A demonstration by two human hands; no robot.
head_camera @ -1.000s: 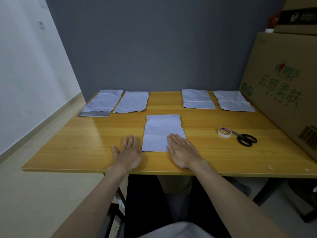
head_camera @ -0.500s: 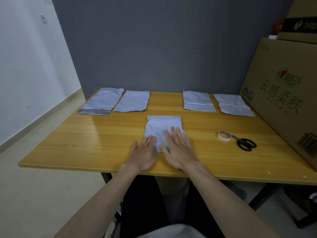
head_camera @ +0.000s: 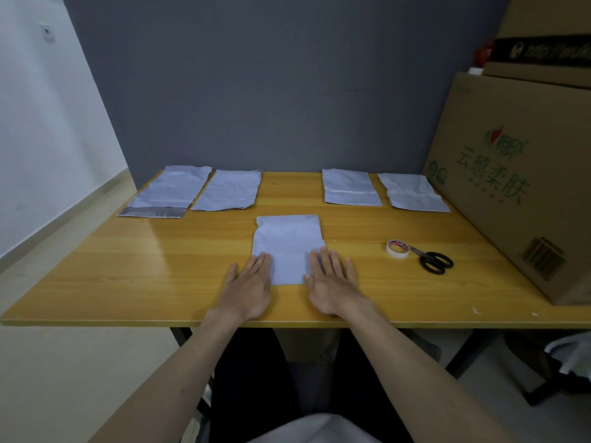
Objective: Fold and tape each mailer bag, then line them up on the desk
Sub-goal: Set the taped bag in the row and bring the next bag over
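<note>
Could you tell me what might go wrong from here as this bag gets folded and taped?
Both the left hand and right hand lie flat on the bag; reaching for the tape frees one side, so a fold may spring open. The scissors touch the tape and could get dragged along.

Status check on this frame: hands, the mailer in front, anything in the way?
Left hand and right hand open, flat on near mailer bag's lower corners. Tape roll and scissors untouched at right. Nothing in the way.
</note>
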